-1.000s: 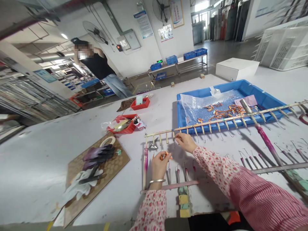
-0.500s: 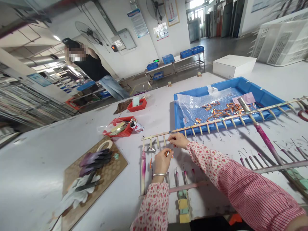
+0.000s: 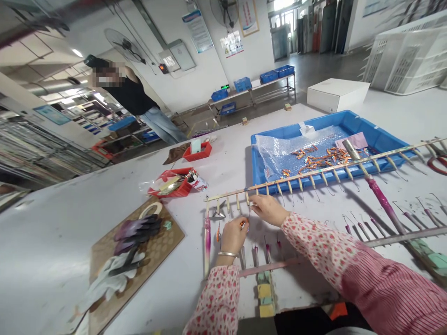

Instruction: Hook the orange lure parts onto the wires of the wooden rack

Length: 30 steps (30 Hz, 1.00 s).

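Note:
My left hand (image 3: 234, 236) is closed in a pinch on a small shiny orange piece (image 3: 242, 224), mostly hidden by the fingers. Just above it, my right hand (image 3: 268, 209) has its fingertips closed at a wire hook (image 3: 249, 211) hanging from a peg of the long rack bar (image 3: 226, 193). The fingers partly cover that hook. Left of my left hand, another orange piece (image 3: 218, 234) hangs from the rack. A row of hooks with pale pegs runs along the bar to the right.
A blue tray (image 3: 254, 160) with bubble wrap and several orange pieces lies behind the bar. Red bins (image 3: 185, 188), a board (image 3: 171, 239) with gloves (image 3: 118, 274), and a lower bar (image 3: 258, 269) with upright hooks surround the hands. A person (image 3: 131, 95) stands beyond the table.
My right hand has shifted slightly right, its forearm swinging lower right. My left hand has stayed near the rack with the orange piece. The view has moved a little.

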### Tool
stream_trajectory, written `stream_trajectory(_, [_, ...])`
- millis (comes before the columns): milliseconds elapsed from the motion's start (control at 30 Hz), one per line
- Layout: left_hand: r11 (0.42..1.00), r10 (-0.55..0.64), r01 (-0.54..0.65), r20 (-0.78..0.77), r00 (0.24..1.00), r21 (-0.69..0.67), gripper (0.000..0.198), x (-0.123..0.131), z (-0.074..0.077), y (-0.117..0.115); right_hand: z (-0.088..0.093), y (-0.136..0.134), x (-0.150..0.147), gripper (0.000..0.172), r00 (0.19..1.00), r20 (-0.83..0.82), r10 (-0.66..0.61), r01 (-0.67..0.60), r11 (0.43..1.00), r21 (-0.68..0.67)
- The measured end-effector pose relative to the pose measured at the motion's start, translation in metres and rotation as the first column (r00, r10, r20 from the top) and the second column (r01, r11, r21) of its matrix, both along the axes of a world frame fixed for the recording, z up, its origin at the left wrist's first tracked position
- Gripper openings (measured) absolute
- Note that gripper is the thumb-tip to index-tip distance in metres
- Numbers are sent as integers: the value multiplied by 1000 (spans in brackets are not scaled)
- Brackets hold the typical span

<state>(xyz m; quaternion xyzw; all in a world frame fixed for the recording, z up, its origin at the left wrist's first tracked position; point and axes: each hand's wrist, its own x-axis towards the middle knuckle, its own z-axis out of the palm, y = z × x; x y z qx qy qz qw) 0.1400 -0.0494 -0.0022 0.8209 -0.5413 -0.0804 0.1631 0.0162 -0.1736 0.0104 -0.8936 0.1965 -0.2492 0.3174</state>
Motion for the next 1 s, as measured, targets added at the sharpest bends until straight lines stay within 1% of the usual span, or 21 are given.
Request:
stream_trajectory(67, [1000, -21, 21, -77, 997, 2, 21, 3, 1, 0, 3, 18, -22, 19, 978, -130, 166, -158, 985, 68])
stream_trajectory(133, [999, -40, 42, -145, 989, 8, 22, 5, 2, -1, -3, 42, -36, 19, 907, -269, 326, -291, 943, 161])
stream_trajectory(167, [998, -51, 54, -165, 985, 14, 23, 6, 2, -1, -9, 54, -40, 17, 878, -316, 361, -312, 930, 196])
stream_trajectory(200, [998, -60, 65, -174, 983, 22, 23, 7, 3, -1, -16, 66, -41, 17, 870, -339, 358, -296, 929, 222])
stream_trajectory(267, [997, -65, 72, -177, 982, 32, 24, 8, 5, 0, -31, 86, -37, 24, 900, -323, 291, -203, 939, 279])
stream_trajectory(333, [997, -57, 65, -178, 982, 37, 25, 9, 7, 2, -44, 99, -28, 29, 941, -277, 192, -94, 939, 331])
stream_trajectory(400, [997, -57, 64, -188, 980, 33, 26, 9, 10, 6, -54, 105, -20, 27, 966, -238, 101, -11, 935, 354])
stream_trajectory(467, [997, -70, 77, -197, 978, 26, 27, 8, 12, 10, -60, 107, -16, 22, 979, -200, 39, 40, 926, 376])
stream_trajectory(533, [995, -79, 88, -201, 976, 38, 27, 6, 13, 12, -64, 107, -15, 16, 987, -160, -12, 80, 900, 428])
stream_trajectory(633, [993, -86, 103, -231, 969, 63, 27, 1, 12, 15, -68, 108, -16, 8, 986, -135, -99, 155, 839, 521])
stream_trajectory(733, [992, -102, 117, -273, 957, 38, 27, -2, 8, 20, -71, 109, -16, 3, 979, -111, -172, 205, 807, 554])
stream_trajectory(833, [991, -118, 131, -302, 946, 22, 28, -5, 6, 25, -73, 109, -14, 9, 972, -75, -220, 224, 794, 566])
stream_trajectory(1000, [989, -139, 148, -338, 931, -1, 26, -10, 6, 30, -74, 108, -12, 13, 975, -83, -204, 211, 755, 620])
